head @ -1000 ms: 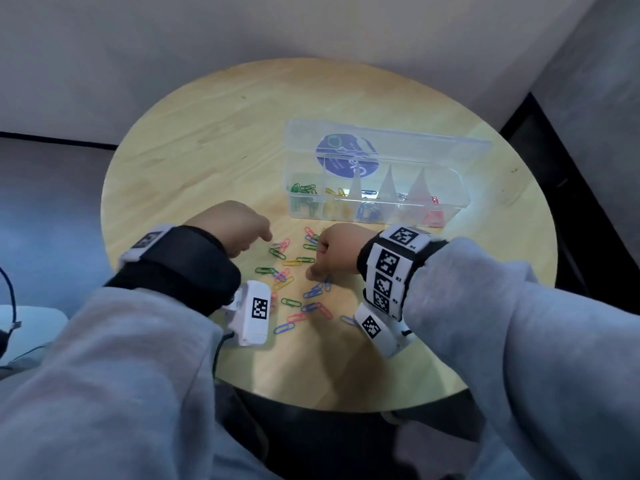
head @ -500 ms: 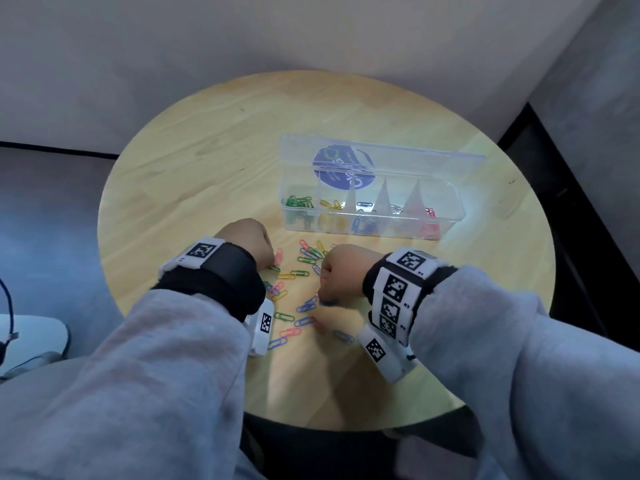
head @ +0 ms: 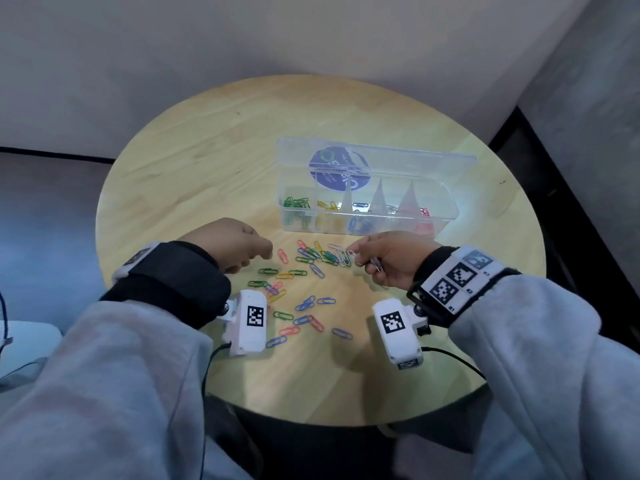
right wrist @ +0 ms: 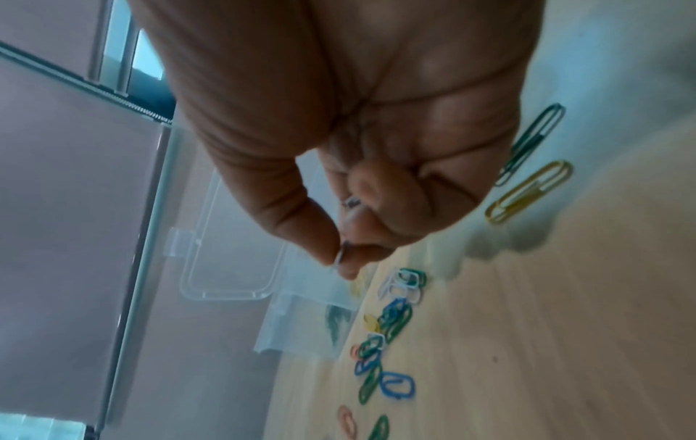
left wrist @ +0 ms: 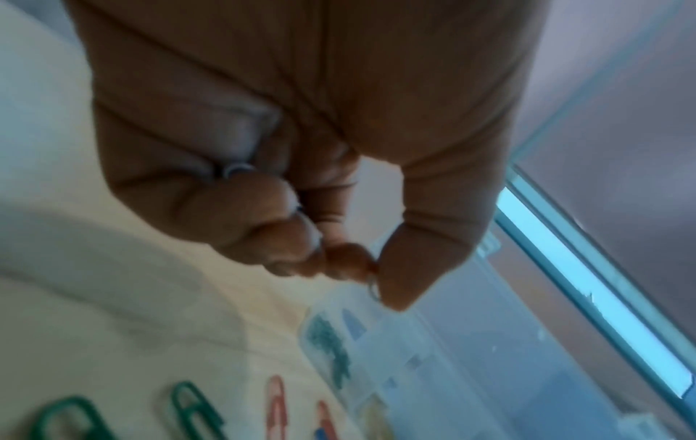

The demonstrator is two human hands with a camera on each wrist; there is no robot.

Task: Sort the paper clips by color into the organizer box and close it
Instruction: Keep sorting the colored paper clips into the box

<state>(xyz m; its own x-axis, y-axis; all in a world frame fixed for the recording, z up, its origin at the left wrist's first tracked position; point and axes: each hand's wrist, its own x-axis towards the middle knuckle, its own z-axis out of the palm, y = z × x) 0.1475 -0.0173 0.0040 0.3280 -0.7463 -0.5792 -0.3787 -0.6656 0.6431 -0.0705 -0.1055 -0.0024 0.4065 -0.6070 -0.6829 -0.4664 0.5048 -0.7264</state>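
Note:
Loose coloured paper clips (head: 313,261) lie scattered on the round wooden table (head: 194,168) between my hands. Behind them stands the clear organizer box (head: 446,216), its lid up, with green, yellow, blue, pale and red clips in separate compartments. My left hand (head: 265,252) hovers left of the pile with curled fingers; in the left wrist view a pale clip (left wrist: 237,171) is tucked in them, and thumb and forefinger pinch together. My right hand (head: 356,256) pinches a white clip (head: 351,252) between thumb and forefinger (right wrist: 344,259) and holds more clips (head: 377,265) in its curled fingers.
The box lid (head: 381,157) carries a round blue sticker and leans back toward the wall. White wrist cameras (head: 249,320) (head: 398,330) hang under both wrists, just above the nearer clips. The table edge runs close in front of me; dark floor lies to the right.
My right hand has moved right and up off the pile, turned, and now shows a white clip in its pinch. The left hand has drawn slightly left. The hands stand further apart.

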